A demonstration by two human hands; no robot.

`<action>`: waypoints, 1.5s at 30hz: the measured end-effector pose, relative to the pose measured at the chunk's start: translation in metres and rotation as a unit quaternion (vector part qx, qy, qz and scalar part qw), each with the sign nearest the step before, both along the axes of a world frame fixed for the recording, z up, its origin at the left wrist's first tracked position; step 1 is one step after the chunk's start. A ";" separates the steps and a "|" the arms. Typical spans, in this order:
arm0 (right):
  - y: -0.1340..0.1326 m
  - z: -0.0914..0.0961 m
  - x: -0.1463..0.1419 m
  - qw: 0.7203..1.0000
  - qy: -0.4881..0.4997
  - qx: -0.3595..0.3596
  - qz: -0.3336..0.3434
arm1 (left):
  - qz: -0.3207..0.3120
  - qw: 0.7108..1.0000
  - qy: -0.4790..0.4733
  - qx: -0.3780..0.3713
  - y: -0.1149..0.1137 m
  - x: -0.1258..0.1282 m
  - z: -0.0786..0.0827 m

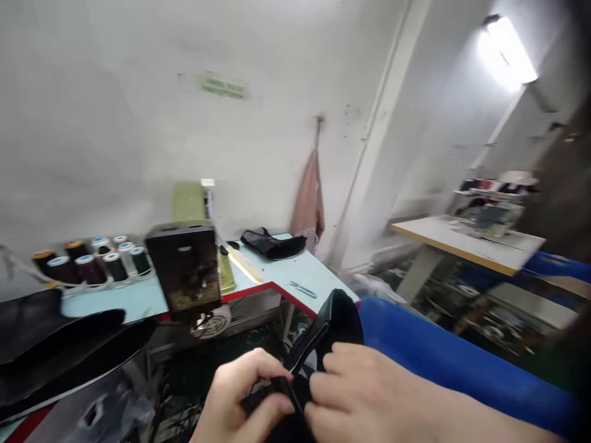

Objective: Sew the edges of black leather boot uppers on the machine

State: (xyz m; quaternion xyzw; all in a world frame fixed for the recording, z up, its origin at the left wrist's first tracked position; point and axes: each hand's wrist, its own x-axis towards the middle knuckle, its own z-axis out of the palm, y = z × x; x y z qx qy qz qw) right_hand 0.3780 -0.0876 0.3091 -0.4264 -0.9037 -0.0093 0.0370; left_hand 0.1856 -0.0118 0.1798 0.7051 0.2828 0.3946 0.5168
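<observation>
A black leather piece [342,315], shaped like a shoe or boot upper, is in both hands at the bottom centre. My left hand [244,394] pinches a folded edge of it between thumb and fingers. Close beside it on the right, my right hand [357,391] has its fingers curled and closed on the same piece. Part of the piece stands up beyond the knuckles, with a pale patch showing inside. Its lower part is hidden by the hands and cut off by the frame edge.
Beyond the hands, a sewing machine [184,271] stands on a light blue table [318,277] with red edging. Thread cones [115,267], small snips [303,289] and another black piece [272,245] lie on it. Black leather pieces [69,351] are stacked left. A blue bin [429,351] is at right.
</observation>
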 end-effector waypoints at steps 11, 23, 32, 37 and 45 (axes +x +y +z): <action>0.109 -0.143 0.027 0.902 0.310 -0.247 -0.171 | 0.282 0.929 -0.097 -0.220 0.037 -0.042 -0.055; 0.150 -0.152 0.035 0.883 0.384 -0.178 -0.205 | 0.332 0.924 -0.085 -0.169 0.051 -0.025 -0.057; 0.157 -0.147 0.024 0.882 0.384 -0.178 -0.207 | 0.349 0.920 -0.069 -0.164 0.052 -0.040 -0.054; 0.158 -0.144 0.008 0.880 0.395 -0.173 -0.198 | 0.374 0.908 -0.086 -0.168 0.054 -0.052 -0.058; 0.159 -0.138 -0.014 0.874 0.416 -0.167 -0.186 | 0.375 0.902 -0.094 -0.190 0.058 -0.077 -0.065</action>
